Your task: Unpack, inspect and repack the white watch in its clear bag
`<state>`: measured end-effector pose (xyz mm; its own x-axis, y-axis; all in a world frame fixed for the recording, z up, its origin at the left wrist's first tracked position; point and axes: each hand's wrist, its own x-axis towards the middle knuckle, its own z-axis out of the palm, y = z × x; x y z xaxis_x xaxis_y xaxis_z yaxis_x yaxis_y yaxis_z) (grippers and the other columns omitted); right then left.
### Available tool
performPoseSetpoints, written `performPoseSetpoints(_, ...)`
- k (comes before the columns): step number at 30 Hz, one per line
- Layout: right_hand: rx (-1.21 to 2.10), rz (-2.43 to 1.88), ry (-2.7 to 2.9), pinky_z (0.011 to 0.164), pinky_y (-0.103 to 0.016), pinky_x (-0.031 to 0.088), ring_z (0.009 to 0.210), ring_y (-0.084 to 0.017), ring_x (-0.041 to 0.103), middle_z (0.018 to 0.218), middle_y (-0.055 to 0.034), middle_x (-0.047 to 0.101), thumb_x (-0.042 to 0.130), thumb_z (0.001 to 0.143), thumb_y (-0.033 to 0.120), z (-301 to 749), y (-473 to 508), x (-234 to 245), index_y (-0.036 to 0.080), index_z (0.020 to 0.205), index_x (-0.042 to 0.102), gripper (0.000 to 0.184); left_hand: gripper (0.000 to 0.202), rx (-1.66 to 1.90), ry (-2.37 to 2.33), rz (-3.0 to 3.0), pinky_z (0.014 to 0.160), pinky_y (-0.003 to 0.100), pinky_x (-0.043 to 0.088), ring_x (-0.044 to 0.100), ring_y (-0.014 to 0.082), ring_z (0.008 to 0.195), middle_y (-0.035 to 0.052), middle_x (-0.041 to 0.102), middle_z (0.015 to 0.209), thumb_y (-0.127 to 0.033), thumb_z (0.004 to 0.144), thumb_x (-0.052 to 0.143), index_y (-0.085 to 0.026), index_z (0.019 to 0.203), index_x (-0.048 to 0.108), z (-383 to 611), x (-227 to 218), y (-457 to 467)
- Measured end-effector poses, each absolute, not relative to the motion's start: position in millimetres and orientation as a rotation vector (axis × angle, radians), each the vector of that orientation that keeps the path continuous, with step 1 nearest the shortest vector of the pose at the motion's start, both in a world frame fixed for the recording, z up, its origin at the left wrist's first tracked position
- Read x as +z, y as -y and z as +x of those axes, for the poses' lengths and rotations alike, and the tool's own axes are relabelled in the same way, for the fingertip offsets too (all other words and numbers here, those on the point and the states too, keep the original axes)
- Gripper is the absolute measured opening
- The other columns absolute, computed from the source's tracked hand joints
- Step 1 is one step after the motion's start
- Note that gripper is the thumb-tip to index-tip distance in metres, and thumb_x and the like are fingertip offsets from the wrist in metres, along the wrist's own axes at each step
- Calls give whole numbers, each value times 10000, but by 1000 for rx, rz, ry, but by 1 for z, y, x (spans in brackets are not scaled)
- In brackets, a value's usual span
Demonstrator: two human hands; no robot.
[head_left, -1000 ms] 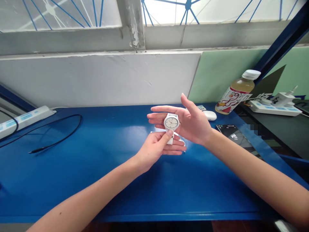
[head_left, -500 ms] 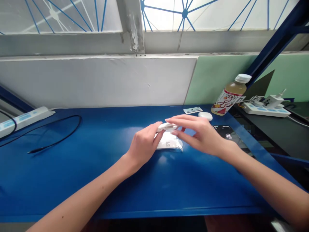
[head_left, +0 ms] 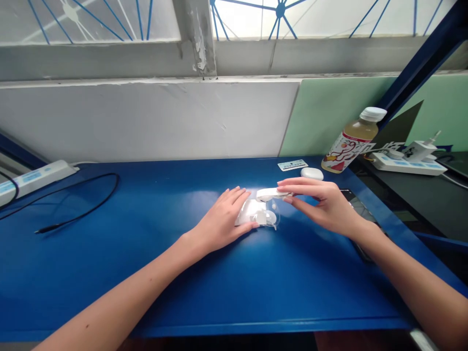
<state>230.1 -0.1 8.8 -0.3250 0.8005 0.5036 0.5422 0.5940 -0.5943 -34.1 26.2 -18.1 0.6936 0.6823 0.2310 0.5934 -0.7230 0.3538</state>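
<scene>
My right hand (head_left: 321, 204) pinches a small, flat white object (head_left: 269, 194) between thumb and fingertips, held just above the desk. It could be a coiled white cable, but the frames are too small to be sure. Below and left of it lies a clear plastic packet (head_left: 263, 218) with white contents, one part rounded. My left hand (head_left: 223, 218) rests against the packet's left side, fingers stretched out and thumb along the near edge. That palm hides part of the packet.
Behind my right hand are a white rounded case (head_left: 312, 173), a printed card (head_left: 293, 165) and a drink bottle (head_left: 349, 141). A phone (head_left: 360, 204) lies partly under my right wrist. White power strips stand left (head_left: 40, 181) and right (head_left: 407, 163). A black cable (head_left: 87, 213) curves across the blue desk (head_left: 164, 292).
My left hand has let go of the white object, dropped to the packet and opened its fingers. My right hand now holds the object alone, slightly farther right.
</scene>
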Motion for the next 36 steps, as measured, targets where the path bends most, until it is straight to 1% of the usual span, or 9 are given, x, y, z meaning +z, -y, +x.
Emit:
performPoseSetpoints(3,488,-1106,2031,872,-433,583,1040,-280,686,1154,-72,726,622,885,303,233,-3,8,272,1075,762,238,522,459,-981,2618,1151,535,275,437,324,1370,168,536,1418,-478,939,568,-166,1349,484,-37,-20,-28)
performPoseSetpoints(5,565,-1141,2023,835,-407,594,1014,-267,692,1151,-79,722,632,870,298,234,-4,7,257,1059,769,237,475,460,-974,2619,1147,519,286,455,317,1352,172,541,1406,-469,957,541,-156,1313,509,-37,-21,-28)
performPoseSetpoints(9,695,-1189,1968,800,-376,603,963,-250,699,1128,-95,721,715,802,349,235,-6,4,221,1005,780,248,460,459,-981,2649,1125,508,323,480,315,1319,179,541,1391,-479,981,487,-144,1294,519,-37,-21,-28)
performPoseSetpoints(13,724,-1200,1949,769,-365,603,925,-235,702,1089,-98,731,695,826,353,238,-9,3,209,952,784,211,437,479,-978,2680,1118,513,336,520,307,1274,161,576,1344,-476,993,460,-158,1285,525,-36,-20,-29)
performPoseSetpoints(19,771,-1263,1882,827,-394,604,999,-268,701,1074,-101,749,681,840,364,246,-12,6,205,961,780,223,455,481,-990,2710,1076,503,388,547,311,1233,170,593,1317,-487,1012,403,-141,1275,533,-35,-18,-30)
performPoseSetpoints(27,786,-1241,1837,843,-413,603,985,-278,711,1053,-102,764,667,853,360,231,-8,-1,192,963,779,230,452,557,-983,2706,1053,509,413,548,311,1234,155,594,1325,-486,1017,385,-168,1309,518,-35,-19,-30)
performPoseSetpoints(30,765,-1236,1805,845,-411,606,998,-271,710,1071,-97,761,645,866,333,222,-5,-7,195,977,775,219,437,544,-1000,2720,1037,505,431,554,317,1226,159,600,1313,-477,1015,396,-164,1289,530,-34,-19,-29)
performPoseSetpoints(32,788,-1211,1842,858,-398,606,1034,-265,701,1116,-93,748,647,860,305,221,-5,-10,199,1026,764,229,426,538,-1013,2716,1034,506,435,562,321,1219,164,607,1300,-466,1013,410,-154,1270,542,-34,-19,-29)
performPoseSetpoints(36,694,-1145,2065,923,-417,579,1106,-271,677,1180,-69,729,635,857,216,229,-7,-11,233,1125,737,287,406,560,-1006,2697,1091,533,378,557,310,1238,148,612,1301,-449,1013,422,-166,1279,537,-35,-20,-29)
